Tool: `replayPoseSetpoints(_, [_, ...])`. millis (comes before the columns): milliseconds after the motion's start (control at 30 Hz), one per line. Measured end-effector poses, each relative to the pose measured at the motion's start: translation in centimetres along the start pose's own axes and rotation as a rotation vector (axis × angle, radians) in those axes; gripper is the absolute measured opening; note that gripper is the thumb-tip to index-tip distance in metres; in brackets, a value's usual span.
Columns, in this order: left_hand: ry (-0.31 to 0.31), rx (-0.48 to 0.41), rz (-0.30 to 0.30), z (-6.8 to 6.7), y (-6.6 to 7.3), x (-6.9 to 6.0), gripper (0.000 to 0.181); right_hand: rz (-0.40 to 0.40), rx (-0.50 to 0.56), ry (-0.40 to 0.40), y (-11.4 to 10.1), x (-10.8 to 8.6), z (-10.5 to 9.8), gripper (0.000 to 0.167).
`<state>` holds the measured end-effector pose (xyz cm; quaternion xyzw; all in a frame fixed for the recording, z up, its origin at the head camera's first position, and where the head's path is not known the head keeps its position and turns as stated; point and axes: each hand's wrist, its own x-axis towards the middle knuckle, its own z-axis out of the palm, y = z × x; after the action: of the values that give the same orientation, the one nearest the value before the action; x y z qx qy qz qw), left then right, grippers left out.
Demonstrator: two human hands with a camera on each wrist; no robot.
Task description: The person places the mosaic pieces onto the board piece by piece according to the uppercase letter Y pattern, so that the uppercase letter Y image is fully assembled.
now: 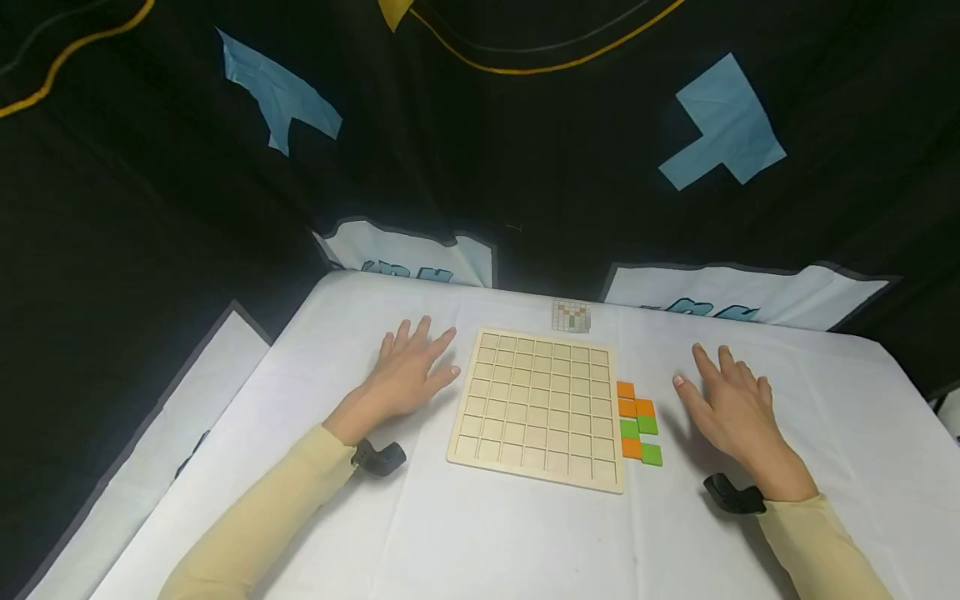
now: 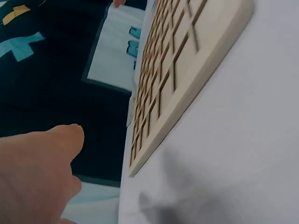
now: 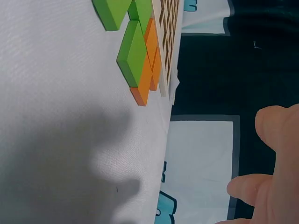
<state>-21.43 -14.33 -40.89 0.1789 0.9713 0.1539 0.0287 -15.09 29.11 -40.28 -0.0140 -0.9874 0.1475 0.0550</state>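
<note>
A wooden grid board (image 1: pixel 536 408) with empty square cells lies mid-table, and its edge shows in the left wrist view (image 2: pixel 187 98). Against its right side are several orange tiles (image 1: pixel 632 448) and green tiles (image 1: pixel 651 455), also seen in the right wrist view as green (image 3: pixel 133 53) and orange (image 3: pixel 142 88). My left hand (image 1: pixel 405 371), fingers spread, is left of the board and holds nothing. My right hand (image 1: pixel 731 408), likewise spread and holding nothing, is to the right of the tiles.
A small card with a printed grid (image 1: pixel 572 317) lies just behind the board. White cloth covers the table (image 1: pixel 510 533). Behind it hangs a black curtain (image 1: pixel 525 183) with blue patches (image 1: pixel 723 125). Each wrist wears a black device (image 1: pixel 378 458).
</note>
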Motion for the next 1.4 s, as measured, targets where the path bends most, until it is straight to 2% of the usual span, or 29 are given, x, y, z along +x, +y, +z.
replayPoseSetpoints(267, [-0.05,-0.051,0.049,1.4,0.6,-1.2,0.066,0.005,-0.002,-0.022,0.0,-0.1,0.2,0.071])
replayPoseSetpoints(600, [-0.128,-0.029,0.054,2.3,1.1,-1.8,0.069,0.002,-0.005,-0.052,0.1,-0.1,0.1,0.073])
replayPoseSetpoints(967, [-0.168,-0.01,0.036,2.8,0.9,-2.0,0.065,0.01,0.0,-0.105,0.0,-0.3,0.4,0.074])
replayPoseSetpoints(1400, [-0.169,0.005,0.036,3.5,0.6,-2.1,0.063,-0.014,0.014,-0.111,-0.2,-0.6,0.4,0.073])
